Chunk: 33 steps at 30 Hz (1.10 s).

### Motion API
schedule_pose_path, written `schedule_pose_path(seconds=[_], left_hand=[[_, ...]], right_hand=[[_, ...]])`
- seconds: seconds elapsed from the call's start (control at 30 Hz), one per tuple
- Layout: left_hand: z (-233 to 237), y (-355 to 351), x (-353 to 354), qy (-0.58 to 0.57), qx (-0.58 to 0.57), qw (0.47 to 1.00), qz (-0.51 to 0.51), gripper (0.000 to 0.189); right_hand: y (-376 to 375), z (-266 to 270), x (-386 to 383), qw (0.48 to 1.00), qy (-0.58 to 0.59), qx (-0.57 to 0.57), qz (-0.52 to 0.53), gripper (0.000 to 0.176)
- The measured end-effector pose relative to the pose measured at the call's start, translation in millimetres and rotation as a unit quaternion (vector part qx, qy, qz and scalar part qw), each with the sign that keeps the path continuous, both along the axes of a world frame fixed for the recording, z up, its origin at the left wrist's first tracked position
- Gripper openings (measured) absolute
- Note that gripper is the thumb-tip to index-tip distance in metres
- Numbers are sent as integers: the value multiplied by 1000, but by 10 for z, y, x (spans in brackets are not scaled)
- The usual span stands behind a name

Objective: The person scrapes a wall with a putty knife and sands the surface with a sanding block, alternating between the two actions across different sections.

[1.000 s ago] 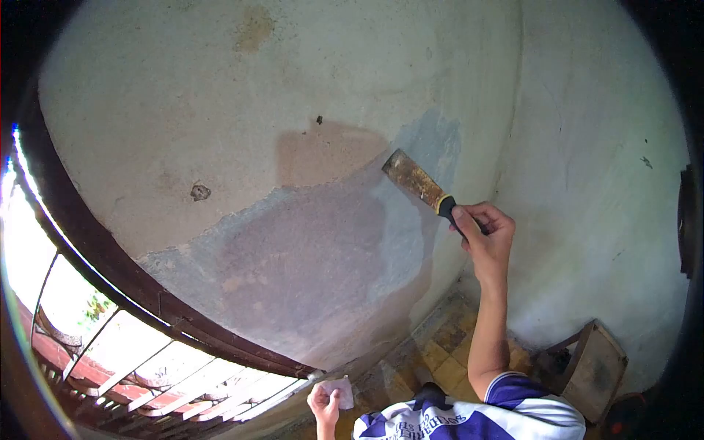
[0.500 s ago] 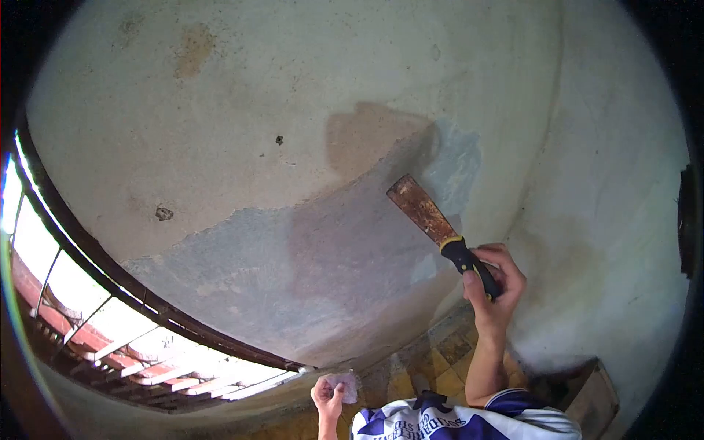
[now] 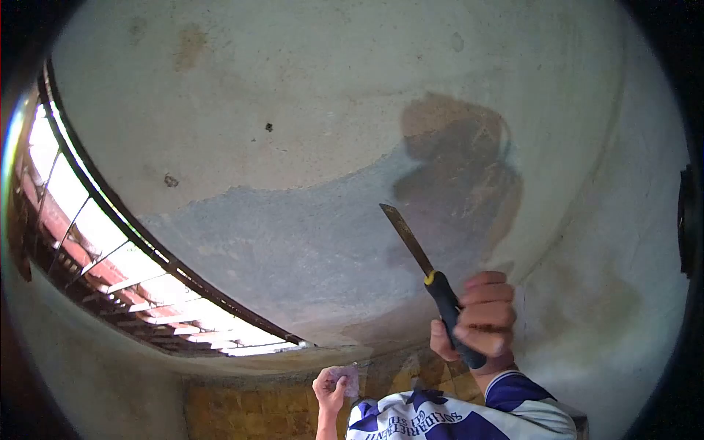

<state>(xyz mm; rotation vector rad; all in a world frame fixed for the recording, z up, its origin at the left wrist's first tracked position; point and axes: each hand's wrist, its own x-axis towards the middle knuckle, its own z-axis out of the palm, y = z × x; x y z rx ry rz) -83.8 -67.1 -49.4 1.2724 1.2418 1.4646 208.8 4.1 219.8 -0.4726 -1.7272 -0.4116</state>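
My right hand point(image 3: 480, 319) is closed around the black handle of a putty knife point(image 3: 414, 246) with a yellow collar. Its rusty blade points up and left, turned nearly edge-on, in front of the wall point(image 3: 293, 242), where a grey bare patch meets paler paint. Low in the view, my left hand point(image 3: 328, 390) pinches a crumpled, translucent pinkish piece of plastic point(image 3: 345, 381). Whether the blade touches the wall cannot be told.
At the left is a barred window opening point(image 3: 125, 271) with bright light behind it. Yellowish floor tiles point(image 3: 257, 411) show at the bottom. A dark object point(image 3: 687, 220) is on the wall at the far right. Shadows fall on the wall.
My right hand has come down closer to my body and turned the putty knife from flat to edge-on. The view and the shadow on the wall have shifted. My left hand still holds the plastic.
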Motion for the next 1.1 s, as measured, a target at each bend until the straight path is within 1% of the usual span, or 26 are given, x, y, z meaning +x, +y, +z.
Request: schedule_pose_path(seconds=[0.03, 0.07, 0.1, 0.13, 0.17, 0.2, 0.27, 0.3, 0.33, 0.4, 0.43, 0.47, 0.53, 0.6, 0.63, 0.67, 0.73, 0.77, 0.83, 0.9, 0.93, 1.03, 1.07, 1.1], left_hand=[[43, -42, 48, 1, -7, 1000, 12, 17], [70, -73, 81, 2, -15, 1000, 23, 17], [64, -110, 101, 6, -1, 1000, 28, 18], [45, -142, 123, 10, 14, 999, 33, 18], [34, -171, 145, 13, 28, 999, 37, 18], [219, -222, 200, 128, -35, 988, 77, 19], [150, -272, 226, 12, -7, 997, 72, 18], [94, -285, 217, -45, 10, 997, 69, 17], [36, -328, 162, 3, 2, 998, 69, 16], [-7, -350, 142, 24, 33, 995, 97, 17], [10, -361, 137, 34, 47, 992, 109, 18], [36, -386, 131, 13, 50, 993, 109, 19], [224, -388, 151, -31, 59, 992, 107, 21], [211, -390, 121, -43, 76, 984, 153, 22], [174, -409, 52, -34, 65, 985, 154, 21], [138, -427, -16, -25, 53, 986, 156, 21], [68, -397, -262, 24, -2, 993, 115, 19], [19, -397, -332, 14, 9, 993, 117, 20], [148, -398, -378, -8, 27, 992, 122, 21], [83, -387, -522, -23, 29, 993, 115, 25], [76, -397, -590, -21, 29, 993, 111, 25], [55, -349, -773, -20, 32, 993, 109, 25], [50, -351, -844, -19, 31, 993, 109, 26], [43, -370, -909, -18, 28, 993, 109, 26]], right_hand=[[73, 84, 5, 998, -45, 9, 32, 38], [155, 132, -33, 989, -101, 14, 111, 35], [239, 180, -70, 968, -160, 9, 191, 33], [236, 270, -183, 948, -194, -4, 252, 31], [244, 282, -307, 932, -226, 6, 284, 30], [254, 294, -430, 913, -258, 14, 316, 31], [284, 110, -693, 889, -314, 80, 322, 34], [294, 75, -785, 873, -330, 91, 347, 36], [301, 48, -866, 856, -345, 102, 371, 39], [310, 57, -1043, 828, -354, 141, 410, 47], [334, 100, -1117, 842, -329, 172, 391, 48], [397, 181, -1178, 854, -303, 203, 370, 49], [673, 448, -1225, 871, -289, 214, 335, 42], [601, 500, -1315, 863, -291, 234, 341, 36], [548, 524, -1358, 859, -291, 244, 344, 34], [456, 499, -1376, 856, -300, 236, 349, 30], [447, 495, -1414, 853, -306, 264, 329, 31], [447, 498, -1455, 852, -309, 276, 320, 31], [721, 484, -1613, 830, -306, 187, 427, 33], [677, 547, -1613, 861, -350, 260, 262, 35], [610, 457, -1678, 858, -353, 231, 293, 37], [442, 411, -1810, 841, -379, 306, 237, 38], [527, 438, -1913, 852, -343, 270, 289, 38], [640, 466, -1965, 851, -337, 211, 343, 39]])
